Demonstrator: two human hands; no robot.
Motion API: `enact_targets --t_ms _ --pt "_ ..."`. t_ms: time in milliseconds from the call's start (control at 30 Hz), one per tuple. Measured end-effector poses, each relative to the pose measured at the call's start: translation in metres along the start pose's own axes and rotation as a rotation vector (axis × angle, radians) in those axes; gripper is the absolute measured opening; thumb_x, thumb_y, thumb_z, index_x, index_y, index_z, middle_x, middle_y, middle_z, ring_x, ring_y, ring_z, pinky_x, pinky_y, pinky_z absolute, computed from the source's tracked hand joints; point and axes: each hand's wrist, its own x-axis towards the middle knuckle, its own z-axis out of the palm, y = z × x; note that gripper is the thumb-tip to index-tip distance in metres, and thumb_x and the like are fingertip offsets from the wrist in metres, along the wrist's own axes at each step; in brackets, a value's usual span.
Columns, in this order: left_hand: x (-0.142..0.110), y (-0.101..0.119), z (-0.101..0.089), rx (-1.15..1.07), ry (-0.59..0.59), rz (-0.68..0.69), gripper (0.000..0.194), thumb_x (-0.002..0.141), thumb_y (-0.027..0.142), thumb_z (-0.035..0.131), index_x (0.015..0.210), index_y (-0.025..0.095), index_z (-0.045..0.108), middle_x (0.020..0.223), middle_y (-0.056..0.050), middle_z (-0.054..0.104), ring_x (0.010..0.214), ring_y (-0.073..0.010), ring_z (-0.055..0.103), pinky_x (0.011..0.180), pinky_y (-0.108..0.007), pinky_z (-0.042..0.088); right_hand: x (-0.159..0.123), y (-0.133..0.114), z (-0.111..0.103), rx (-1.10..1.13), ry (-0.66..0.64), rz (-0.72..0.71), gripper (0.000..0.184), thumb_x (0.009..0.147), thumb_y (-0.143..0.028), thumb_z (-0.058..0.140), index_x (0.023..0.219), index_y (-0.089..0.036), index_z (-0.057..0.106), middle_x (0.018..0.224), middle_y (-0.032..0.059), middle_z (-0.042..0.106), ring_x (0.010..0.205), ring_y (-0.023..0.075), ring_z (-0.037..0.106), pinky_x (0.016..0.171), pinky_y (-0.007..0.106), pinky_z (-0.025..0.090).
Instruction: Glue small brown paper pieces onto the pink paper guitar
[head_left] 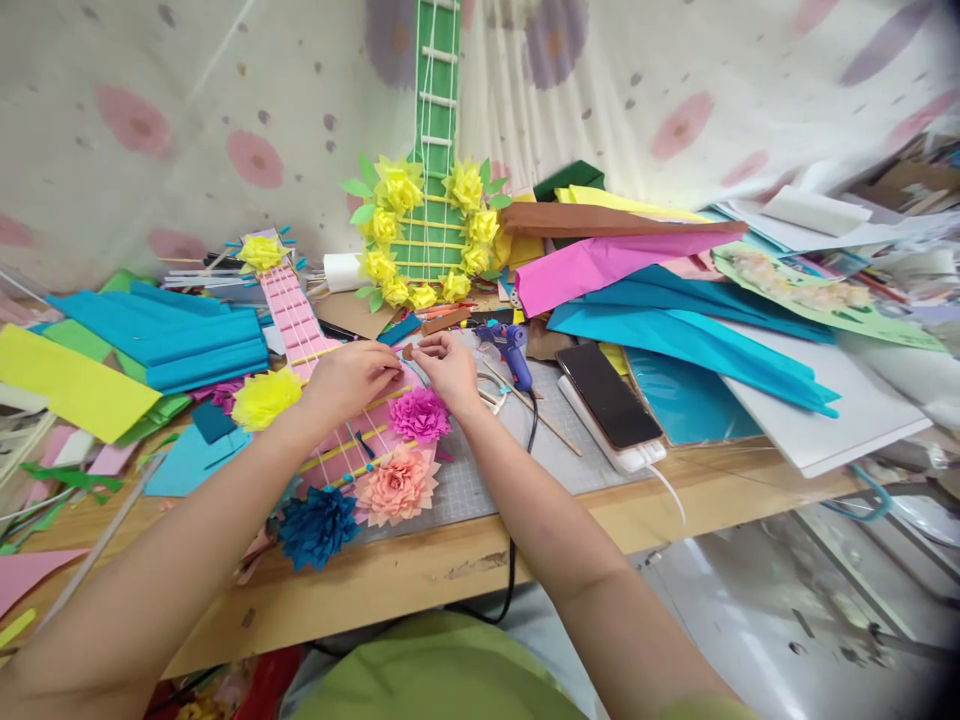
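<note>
A pink paper guitar point(330, 440) lies on the grey cutting mat point(469, 478), with white strings and yellow crossbars. On its body sit a magenta paper flower point(420, 414), a peach one point(397, 484), a dark blue one point(319, 526) and a yellow one point(266, 399). Over the guitar's upper body, my left hand point(354, 378) is closed, its fingertips together; what they hold, if anything, is hidden. My right hand point(448, 370) pinches a small brown paper piece point(407, 352) between thumb and forefinger, close to the left fingertips.
A green paper guitar point(441, 225) with yellow flowers stands against the curtain. Right of my hands are a purple glue gun point(511, 352), its black cord, a wooden stick point(553, 428) and a phone point(609, 395) on a white power bank. Coloured crepe paper point(690, 345) lies on both sides.
</note>
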Motion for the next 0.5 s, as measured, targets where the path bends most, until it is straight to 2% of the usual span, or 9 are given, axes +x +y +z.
enact_targets --t_ms 133,500 --pt "-0.0012 -0.0048 0.0014 -0.032 0.029 -0.014 0.028 0.086 0.031 0.047 0.089 0.022 0.074 0.106 -0.003 0.072 0.098 -0.0192 0.065 0.087 -0.030 0.049 -0.0003 -0.0004 0.0034 0.035 -0.032 -0.007 0.009 0.074 -0.026 0.064 0.079 -0.022 0.058 0.083 -0.0006 0.070 0.086 0.0155 0.069 0.080 0.028 0.051" --pt "0.0001 -0.0080 0.0039 -0.043 0.064 -0.021 0.025 0.084 0.031 0.050 0.087 0.022 0.074 0.104 -0.004 0.072 0.097 -0.0203 0.065 0.086 -0.030 0.049 -0.0031 0.0001 0.0070 0.077 -0.081 -0.009 0.008 0.074 -0.024 0.065 0.079 -0.022 0.059 0.082 -0.0015 0.070 0.087 0.0150 0.069 0.080 0.028 0.051"
